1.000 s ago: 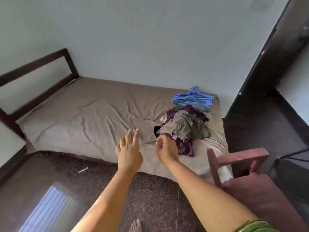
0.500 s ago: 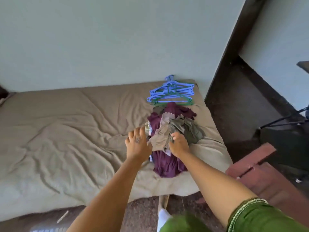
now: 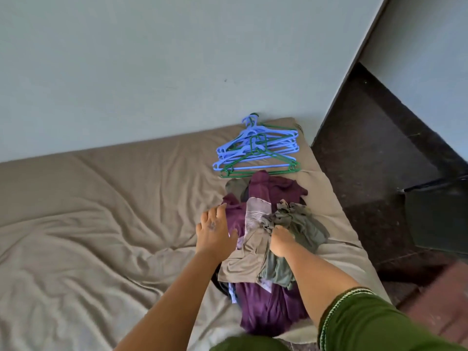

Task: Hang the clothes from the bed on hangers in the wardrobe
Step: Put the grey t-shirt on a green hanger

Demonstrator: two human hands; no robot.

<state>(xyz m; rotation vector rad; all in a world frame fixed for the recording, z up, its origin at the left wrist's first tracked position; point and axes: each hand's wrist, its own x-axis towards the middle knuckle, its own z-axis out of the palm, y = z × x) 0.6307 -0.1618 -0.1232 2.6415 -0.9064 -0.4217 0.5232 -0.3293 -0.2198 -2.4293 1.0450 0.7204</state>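
A heap of clothes lies at the right end of the bed (image 3: 88,236): a purple garment (image 3: 271,307), a beige piece (image 3: 243,264) and an olive-grey garment (image 3: 301,226) on top. My right hand (image 3: 281,240) grips the bunched olive-grey fabric in the middle of the heap. With its fingers spread, my left hand (image 3: 215,231) rests at the heap's left edge, touching the purple cloth. Behind the clothes, by the wall, lies a stack of blue and green hangers (image 3: 258,153). No wardrobe shows in this view.
The bed wears a wrinkled tan sheet and stands against a pale wall (image 3: 152,72). Dark stone floor (image 3: 379,148) runs to the right of the bed. A reddish wooden piece (image 3: 440,307) sits at the lower right, and a dark object (image 3: 435,219) stands on the floor.
I have stepped closer to the bed and the view turned right. My right hand went from the heap's near edge into the olive-grey fabric. My left hand dropped onto the heap's left side.
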